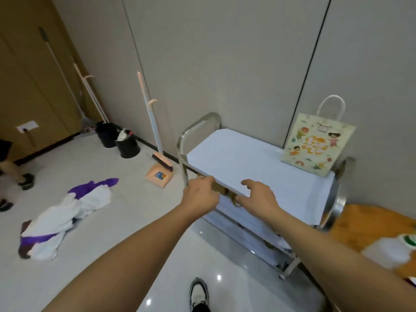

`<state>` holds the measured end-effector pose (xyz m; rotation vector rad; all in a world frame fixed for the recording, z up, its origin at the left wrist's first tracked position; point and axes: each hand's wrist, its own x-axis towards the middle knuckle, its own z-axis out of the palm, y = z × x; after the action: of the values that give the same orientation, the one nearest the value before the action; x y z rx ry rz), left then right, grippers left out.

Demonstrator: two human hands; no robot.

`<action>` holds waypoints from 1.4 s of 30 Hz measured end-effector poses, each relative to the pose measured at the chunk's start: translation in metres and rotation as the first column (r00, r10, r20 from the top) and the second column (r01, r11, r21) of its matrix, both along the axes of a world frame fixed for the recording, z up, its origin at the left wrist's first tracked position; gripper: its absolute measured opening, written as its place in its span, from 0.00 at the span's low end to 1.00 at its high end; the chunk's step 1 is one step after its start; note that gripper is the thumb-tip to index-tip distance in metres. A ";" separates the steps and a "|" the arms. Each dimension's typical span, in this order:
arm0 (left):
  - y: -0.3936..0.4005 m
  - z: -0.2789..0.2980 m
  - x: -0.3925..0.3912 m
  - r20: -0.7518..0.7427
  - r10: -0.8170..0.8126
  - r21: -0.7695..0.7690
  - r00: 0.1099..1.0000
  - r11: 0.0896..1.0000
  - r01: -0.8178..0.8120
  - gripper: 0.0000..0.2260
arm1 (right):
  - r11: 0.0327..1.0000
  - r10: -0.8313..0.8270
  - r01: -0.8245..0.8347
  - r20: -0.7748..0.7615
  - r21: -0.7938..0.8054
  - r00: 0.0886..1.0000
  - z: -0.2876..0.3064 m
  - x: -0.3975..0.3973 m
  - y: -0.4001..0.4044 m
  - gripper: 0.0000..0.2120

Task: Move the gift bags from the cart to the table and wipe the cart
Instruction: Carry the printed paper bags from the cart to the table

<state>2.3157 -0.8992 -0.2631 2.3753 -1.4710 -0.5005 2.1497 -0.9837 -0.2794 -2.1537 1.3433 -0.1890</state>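
Observation:
A steel cart (337, 200) stands against the wall. A large flat white gift bag (254, 163) lies on its top shelf, with brown handles (227, 191) hanging at its near edge. My left hand (200, 195) grips that near edge at the left corner, fingers curled. My right hand (258, 195) pinches the same edge further right, fingers on top and thumb below. A colourful cartoon-print gift bag (317, 146) with a white handle stands upright at the cart's far right corner. The lower shelves hold more white material, partly hidden.
A wooden table (369, 224) sits at the right with a white bottle (391, 252) on it. On the floor are a white and purple cloth heap (67, 210), a broom and dustpan (159, 174) and two black bins (117, 138). Another person's legs (13, 172) are at the far left.

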 end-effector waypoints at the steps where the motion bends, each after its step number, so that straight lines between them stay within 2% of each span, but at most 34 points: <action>1: -0.024 0.000 -0.001 -0.009 -0.044 -0.004 0.999 0.999 0.044 0.22 | 0.998 -0.057 0.057 0.001 -0.003 0.998 -0.001 -0.006 -0.017 0.27; 8: -0.172 0.008 -0.007 -0.048 -0.335 -0.019 0.941 0.942 0.334 0.23 | 0.929 -0.368 0.366 -0.021 -0.051 0.930 0.025 -0.025 -0.114 0.27; 20: -0.318 0.008 -0.029 -0.114 -0.489 -0.073 0.865 0.872 0.483 0.22 | 0.810 -0.577 0.575 0.021 -0.112 0.817 0.038 -0.056 -0.233 0.27; 26: -0.379 0.010 -0.055 -0.103 -0.467 -0.091 0.878 0.884 0.459 0.20 | 0.749 -0.622 0.630 0.112 -0.206 0.775 0.053 -0.091 -0.330 0.27; 31: -0.420 0.012 -0.068 -0.046 -0.395 -0.049 0.917 0.918 0.393 0.21 | 0.727 -0.617 0.633 0.152 -0.268 0.772 0.057 -0.111 -0.396 0.34; 32: -0.427 0.012 -0.070 -0.046 -0.373 -0.047 0.927 0.927 0.371 0.21 | 0.729 -0.610 0.631 0.165 -0.265 0.775 0.058 -0.112 -0.407 0.32; 35: -0.439 0.008 -0.073 -0.059 -0.319 -0.044 0.946 0.947 0.317 0.21 | 0.760 -0.572 0.613 0.224 -0.216 0.789 0.056 -0.101 -0.428 0.07; 38: -0.439 -0.003 -0.070 -0.066 -0.247 -0.023 0.967 0.969 0.246 0.22 | 0.808 -0.510 0.564 0.280 -0.168 0.814 0.045 -0.073 -0.434 0.14; 42: -0.420 -0.015 -0.045 -0.054 -0.134 0.056 0.989 0.989 0.137 0.23 | 0.875 -0.419 0.471 0.310 -0.113 0.853 0.032 -0.025 -0.429 0.14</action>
<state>2.2711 -1.3194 -0.2785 2.2991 -1.6245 -0.6400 2.1245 -1.4123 -0.2477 -1.8287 1.6891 -0.8006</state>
